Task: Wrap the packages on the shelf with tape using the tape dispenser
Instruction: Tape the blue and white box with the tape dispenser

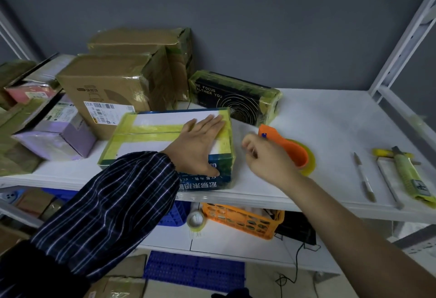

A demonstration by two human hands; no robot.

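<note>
A blue and white box (151, 120) banded with yellow tape lies at the front of the white shelf (330, 120). My left hand (200, 142) presses flat on the box's right end, fingers straight. The orange tape dispenser (292, 149) with its yellow tape roll lies on the shelf just right of the box. My right hand (262, 156) is blurred, fingers curled, in front of the dispenser's left side; whether it grips the dispenser is unclear. A taped black box (238, 99) and taped brown cartons (113, 85) stand behind.
A purple box (59, 137) and more parcels crowd the shelf's left end. A pen (363, 175), a yellow utility knife (389, 152) and a taped strip lie at the right. Below are an orange basket (243, 219), a tape roll (197, 221) and blue crates.
</note>
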